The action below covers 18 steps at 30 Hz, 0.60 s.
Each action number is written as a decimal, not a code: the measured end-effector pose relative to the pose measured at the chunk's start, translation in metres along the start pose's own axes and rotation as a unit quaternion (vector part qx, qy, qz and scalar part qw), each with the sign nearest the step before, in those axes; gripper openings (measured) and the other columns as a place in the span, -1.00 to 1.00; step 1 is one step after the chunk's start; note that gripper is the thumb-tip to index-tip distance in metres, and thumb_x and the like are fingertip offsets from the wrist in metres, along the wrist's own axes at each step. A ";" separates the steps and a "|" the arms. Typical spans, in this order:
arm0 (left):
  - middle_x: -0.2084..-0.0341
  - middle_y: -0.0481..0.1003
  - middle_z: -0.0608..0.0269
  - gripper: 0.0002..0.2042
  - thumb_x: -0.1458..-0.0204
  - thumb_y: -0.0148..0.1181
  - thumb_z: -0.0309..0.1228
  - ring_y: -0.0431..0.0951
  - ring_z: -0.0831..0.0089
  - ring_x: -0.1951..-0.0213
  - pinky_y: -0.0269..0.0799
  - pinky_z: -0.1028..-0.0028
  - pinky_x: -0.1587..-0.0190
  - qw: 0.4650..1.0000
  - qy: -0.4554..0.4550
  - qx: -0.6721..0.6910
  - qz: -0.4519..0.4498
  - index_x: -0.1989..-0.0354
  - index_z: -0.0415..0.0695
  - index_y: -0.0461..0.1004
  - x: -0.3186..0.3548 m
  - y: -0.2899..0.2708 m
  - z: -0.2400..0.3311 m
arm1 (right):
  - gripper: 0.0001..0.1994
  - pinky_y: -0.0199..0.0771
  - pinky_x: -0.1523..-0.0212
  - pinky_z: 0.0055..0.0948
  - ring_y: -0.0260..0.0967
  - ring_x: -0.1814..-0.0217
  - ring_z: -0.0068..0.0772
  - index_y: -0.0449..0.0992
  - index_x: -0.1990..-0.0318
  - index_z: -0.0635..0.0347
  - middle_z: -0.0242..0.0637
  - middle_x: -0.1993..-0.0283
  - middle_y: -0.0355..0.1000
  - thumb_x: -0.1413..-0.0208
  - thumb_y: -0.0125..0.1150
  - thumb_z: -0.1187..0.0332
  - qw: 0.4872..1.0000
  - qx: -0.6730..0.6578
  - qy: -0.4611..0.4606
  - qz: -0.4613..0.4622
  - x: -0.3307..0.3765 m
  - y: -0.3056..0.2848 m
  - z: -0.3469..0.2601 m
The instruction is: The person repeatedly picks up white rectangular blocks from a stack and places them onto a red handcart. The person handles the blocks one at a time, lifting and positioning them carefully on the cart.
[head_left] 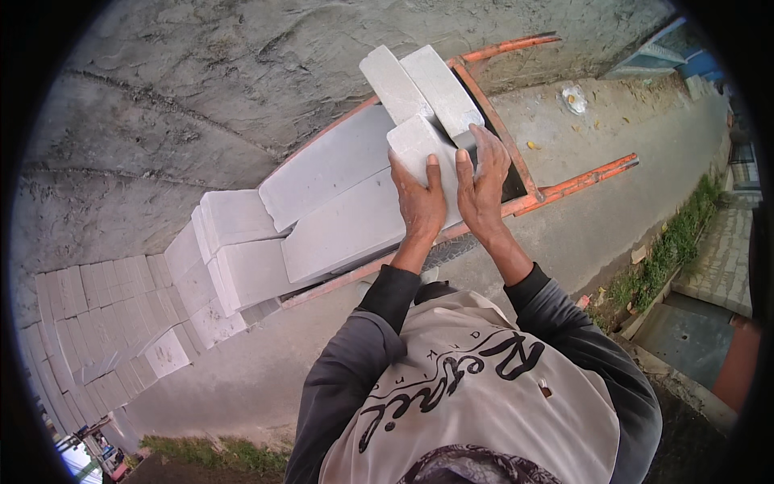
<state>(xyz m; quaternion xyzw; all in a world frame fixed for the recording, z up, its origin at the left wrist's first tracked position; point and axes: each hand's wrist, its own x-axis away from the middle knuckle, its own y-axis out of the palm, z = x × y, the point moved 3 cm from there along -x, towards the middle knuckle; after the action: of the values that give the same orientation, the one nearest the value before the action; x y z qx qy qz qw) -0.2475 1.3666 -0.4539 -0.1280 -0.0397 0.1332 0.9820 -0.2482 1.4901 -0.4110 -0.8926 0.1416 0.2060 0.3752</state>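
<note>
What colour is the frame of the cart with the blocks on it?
Orange, a bit worn. The cart frame shows best in the head view, beside the pale grey block both hands grip.

A stack of grey blocks [105,323] lies beside a rough plastered wall [185,89], grass verge [677,234] opposite.

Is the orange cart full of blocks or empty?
Full. The orange cart is stacked with big grey blocks, and both hands, left hand and right hand, grip another block on top.

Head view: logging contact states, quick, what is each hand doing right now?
Left hand: closed on the near end of the grey block, thumb up its face.
Right hand: closed on the same block's right side.
</note>
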 end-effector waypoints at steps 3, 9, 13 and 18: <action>-0.33 0.14 -0.38 -0.15 -0.32 0.11 -0.07 0.26 -0.13 -0.35 0.22 0.11 -0.37 0.999 -0.001 0.026 -0.019 -0.49 -0.38 -0.21 -0.002 -0.002 -0.004 | -0.52 0.00 -0.42 0.05 0.06 -0.42 0.13 0.29 -0.36 0.22 0.09 -0.33 0.21 -0.37 0.10 0.26 0.999 -0.011 0.027 0.020 0.012 0.002 -0.003; -0.33 0.15 -0.39 -0.04 -0.21 0.27 -0.06 0.29 -0.11 -0.33 0.27 0.13 -0.35 0.999 -0.022 0.008 -0.024 -0.49 -0.40 -0.23 0.002 -0.002 0.016 | -0.54 0.25 -0.34 -0.08 0.21 -0.34 0.06 0.29 -0.34 0.30 0.06 -0.26 0.26 -0.41 0.04 0.24 0.978 -0.156 0.135 -0.032 0.052 0.005 -0.005; -0.37 0.11 -0.26 -0.09 -0.22 0.29 -0.17 0.26 0.06 -0.35 0.23 0.23 -0.36 0.999 -0.040 -0.008 -0.014 -0.48 -0.41 -0.21 -0.001 0.005 0.015 | -0.54 0.25 -0.34 -0.08 0.22 -0.34 0.06 0.32 -0.32 0.30 0.06 -0.27 0.26 -0.34 0.12 0.30 0.974 -0.175 0.143 -0.028 0.047 0.002 -0.002; -0.28 0.22 -0.38 -0.05 -0.19 0.29 -0.12 0.35 -0.10 -0.28 0.34 0.16 -0.29 1.000 -0.008 -0.030 -0.006 -0.47 -0.43 -0.22 -0.003 0.006 0.013 | -0.54 0.25 -0.35 -0.10 0.22 -0.35 0.05 0.34 -0.31 0.30 0.05 -0.27 0.27 -0.33 0.14 0.30 0.980 -0.140 0.137 -0.030 0.043 0.002 -0.001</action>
<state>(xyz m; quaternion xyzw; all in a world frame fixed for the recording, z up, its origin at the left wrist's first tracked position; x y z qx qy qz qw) -0.2534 1.3748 -0.4437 -0.1557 -0.0519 0.1273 0.9782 -0.2115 1.4841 -0.4323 -0.9600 0.1344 0.0886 0.2292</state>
